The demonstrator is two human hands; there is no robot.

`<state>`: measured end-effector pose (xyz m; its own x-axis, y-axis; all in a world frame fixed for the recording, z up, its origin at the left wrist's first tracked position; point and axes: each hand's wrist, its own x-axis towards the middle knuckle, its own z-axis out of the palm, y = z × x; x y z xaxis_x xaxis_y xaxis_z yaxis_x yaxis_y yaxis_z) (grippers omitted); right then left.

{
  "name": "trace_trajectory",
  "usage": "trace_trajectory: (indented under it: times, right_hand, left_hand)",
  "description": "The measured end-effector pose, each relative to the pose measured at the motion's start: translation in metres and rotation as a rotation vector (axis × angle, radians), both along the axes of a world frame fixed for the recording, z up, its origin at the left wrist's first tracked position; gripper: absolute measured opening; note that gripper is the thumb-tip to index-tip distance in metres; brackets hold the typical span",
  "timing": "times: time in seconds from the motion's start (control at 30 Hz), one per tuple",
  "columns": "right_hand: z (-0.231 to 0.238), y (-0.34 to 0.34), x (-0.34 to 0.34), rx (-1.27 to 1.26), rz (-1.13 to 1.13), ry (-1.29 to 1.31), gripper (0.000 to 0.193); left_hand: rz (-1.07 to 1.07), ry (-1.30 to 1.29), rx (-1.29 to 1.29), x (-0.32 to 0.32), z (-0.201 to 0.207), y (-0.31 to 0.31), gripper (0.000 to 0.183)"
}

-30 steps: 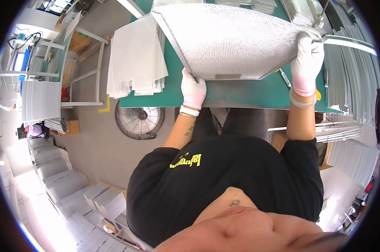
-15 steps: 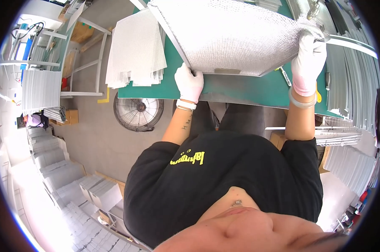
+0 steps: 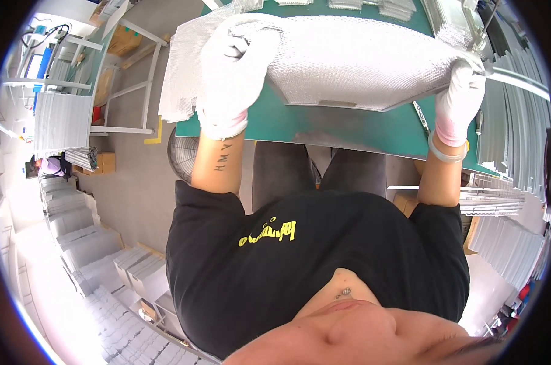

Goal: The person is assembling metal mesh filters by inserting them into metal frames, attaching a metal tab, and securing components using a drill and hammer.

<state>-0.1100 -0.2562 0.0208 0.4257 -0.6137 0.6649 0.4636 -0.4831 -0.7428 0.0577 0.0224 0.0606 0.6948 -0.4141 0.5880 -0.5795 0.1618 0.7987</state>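
A silvery mesh panel is lifted at a tilt above the green tabletop, its near edge low and a small tag-like strip on it. My left hand, in a white glove, is closed on the panel's left end, fingers curled over the edge. At the opposite end, my gloved right hand pinches the right corner beside a thin pale metal strip. How that strip joins the panel I cannot tell. A white marker pen lies near my right wrist.
White mesh sheets are stacked at the table's left, partly behind my left hand. Long pale strips crowd the right side. Small mesh pieces lie along the far side. A floor fan stands below the table's left edge.
My left hand has moved up and left, from the panel's near left corner to higher on its left end. The panel's left side now bends under it. My right hand has shifted slightly right and down.
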Motion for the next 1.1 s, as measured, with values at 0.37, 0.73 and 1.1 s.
trace_trajectory:
  times: [0.37, 0.73, 1.1]
  right_hand:
    - [0.009, 0.037, 0.000, -0.105, 0.080, -0.076, 0.036]
    - [0.050, -0.001, -0.015, -0.373, 0.115, 0.110, 0.057]
    - [0.161, 0.016, -0.008, -1.067, 0.339, 0.820, 0.028]
  left_hand:
    - [0.033, -0.169, -0.224, 0.016, -0.028, 0.005, 0.015]
    - [0.084, -0.140, -0.144, 0.014, -0.031, -0.004, 0.008]
    - [-0.240, -0.016, 0.004, 0.022, 0.017, 0.007, 0.014]
